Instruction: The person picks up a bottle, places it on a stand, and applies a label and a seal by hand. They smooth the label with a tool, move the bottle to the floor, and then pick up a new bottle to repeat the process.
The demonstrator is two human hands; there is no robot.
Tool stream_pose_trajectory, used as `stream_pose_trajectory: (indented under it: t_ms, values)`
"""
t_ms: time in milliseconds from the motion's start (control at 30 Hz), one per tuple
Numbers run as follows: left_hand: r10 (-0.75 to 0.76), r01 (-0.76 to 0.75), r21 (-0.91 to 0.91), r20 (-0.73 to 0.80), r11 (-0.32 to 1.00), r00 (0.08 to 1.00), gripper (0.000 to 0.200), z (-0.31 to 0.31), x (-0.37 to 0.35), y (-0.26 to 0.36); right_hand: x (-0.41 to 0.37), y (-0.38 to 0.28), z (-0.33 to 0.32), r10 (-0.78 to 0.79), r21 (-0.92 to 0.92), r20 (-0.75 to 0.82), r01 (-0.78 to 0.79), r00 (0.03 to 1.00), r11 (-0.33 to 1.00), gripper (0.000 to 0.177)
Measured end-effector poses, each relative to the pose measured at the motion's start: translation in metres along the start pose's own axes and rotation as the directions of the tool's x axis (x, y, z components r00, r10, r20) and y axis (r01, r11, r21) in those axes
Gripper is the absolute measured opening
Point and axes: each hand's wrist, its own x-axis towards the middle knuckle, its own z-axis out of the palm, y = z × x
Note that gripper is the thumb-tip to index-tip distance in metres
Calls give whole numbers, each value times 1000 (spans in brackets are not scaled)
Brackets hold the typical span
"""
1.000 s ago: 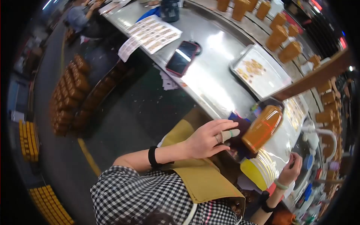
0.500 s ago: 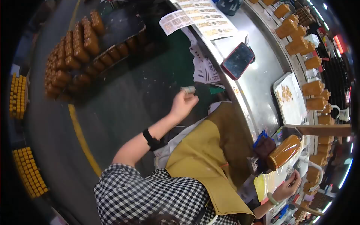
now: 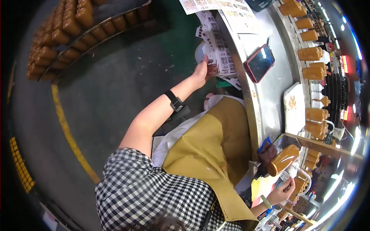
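Hanging off the table edge in a loose, fanned stack: white label sheets, printed w/ rows of small dark squares, lower edge touching the left hand, thumb resting on the front sheet. Sitting pinched in the right hand: small white label, approx. upright. Lying tilted on its side just above it: amber bottle.

surface: curved steel counter | phone, red case: flat mid-counter | label sheets: overhanging near edge beside phone | printed sheets: past phone | white tray: opposite side of phone | amber bottles: row behind phone
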Motion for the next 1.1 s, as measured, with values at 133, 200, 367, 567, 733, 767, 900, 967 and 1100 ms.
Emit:
stream_pose_trajectory:
  t_ms: [133, 200, 367, 567, 733, 767, 900, 967, 1100]
  values:
    - [-55, 46, -149, -59, 988, 997, 73, 16, 20, -22, 0, -16, 3, 12, 10, -31, -12, 999, 1000, 15]
    - [-45, 30, -188, -81, 982, 996, 76, 21, 23, -28, -1, -19, 5, 28, 49, 11, -29, 1000, 998, 14]
    - [-42, 19, -157, -145, 987, 989, 83, 27, 20, -30, -5, -24, 12, 36, 117, 24, -38, 999, 992, 13]
    - [19, -33, -96, -149, 995, 989, 86, 44, -2, -19, -6, -28, 12, 4, 93, 26, -7, 1000, 996, 13]
    - [23, -26, -27, -111, 999, 994, 95, 47, -4, -16, -8, -24, 14, 4, 53, 16, -5, 1000, 999, 14]
    - [23, -23, -10, -82, 1000, 996, 105, 43, 3, -21, -8, -24, 14, 5, 53, 15, -6, 1000, 999, 14]
    - [38, -39, -16, -50, 999, 998, 105, 42, 10, -25, -9, -23, 15, 29, 131, 13, -30, 1000, 991, 15]
    - [63, -65, -32, -49, 997, 997, 105, 44, 12, -27, -10, -22, 16, 42, 149, 12, -43, 999, 988, 14]
    - [39, -69, -156, -190, 985, 981, 71, 50, 26, -24, -11, -23, 17, 40, 140, 16, -42, 999, 989, 14]
